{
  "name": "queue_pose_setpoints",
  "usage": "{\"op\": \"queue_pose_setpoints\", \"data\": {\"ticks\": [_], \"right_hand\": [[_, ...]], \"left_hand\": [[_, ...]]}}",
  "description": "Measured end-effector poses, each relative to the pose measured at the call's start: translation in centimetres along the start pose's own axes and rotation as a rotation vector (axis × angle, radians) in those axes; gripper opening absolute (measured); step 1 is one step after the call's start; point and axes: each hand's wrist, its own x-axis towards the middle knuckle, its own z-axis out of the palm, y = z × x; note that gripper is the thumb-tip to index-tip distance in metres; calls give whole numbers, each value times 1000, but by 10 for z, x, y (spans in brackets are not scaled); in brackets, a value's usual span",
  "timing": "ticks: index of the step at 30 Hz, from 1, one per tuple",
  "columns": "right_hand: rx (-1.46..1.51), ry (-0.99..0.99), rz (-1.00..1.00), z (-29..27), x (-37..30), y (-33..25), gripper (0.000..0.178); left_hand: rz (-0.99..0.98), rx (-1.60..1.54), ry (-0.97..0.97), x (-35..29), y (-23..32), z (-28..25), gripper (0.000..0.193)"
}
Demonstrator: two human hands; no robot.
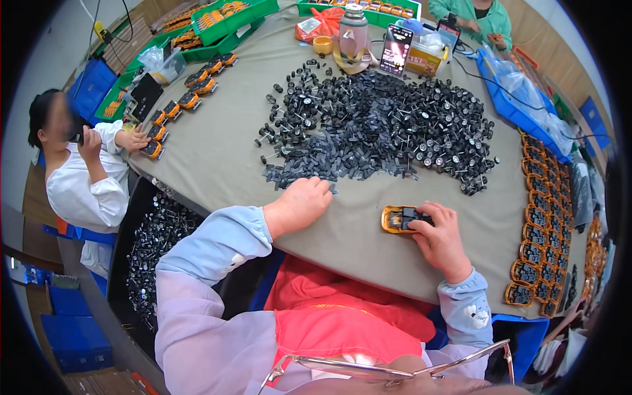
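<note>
My right hand (pixel 442 238) grips an orange toy car shell (pixel 388 219) with black parts set inside it, low over the table. Thumb and fingers close on its right end. At the near edge of a heap of small black plastic pieces (pixel 355 141) is my left hand (pixel 301 205), its fingers bent together. What those fingertips hold, if anything, is hidden. Black toy wheels on metal axles (pixel 441 125) lie heaped around the flat pieces, mostly to the right and far left.
Rows of orange car shells (pixel 536 227) line the table's right side. A phone (pixel 395 50), a flask (pixel 353 36) and an orange cup (pixel 322 45) stand beyond the heap. A black bin of wheels (pixel 158 243) is at my left. Two people sit at the table's far edges.
</note>
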Motion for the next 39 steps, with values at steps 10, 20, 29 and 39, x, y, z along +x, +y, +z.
{"op": "queue_pose_setpoints", "data": {"ticks": [10,20,29,39], "right_hand": [[138,17,32,5,0,5,28],[163,-77,-38,4,11,-18,31],[170,-167,-81,3,30,-26,30],[181,-178,-164,9,41,-29,25]], "left_hand": [[-576,-739,-179,-21,33,-9,13],[-144,-439,166,-36,28,0,8],[263,-244,60,-16,12,-1,19],[447,-376,132,19,25,-1,20]]}}
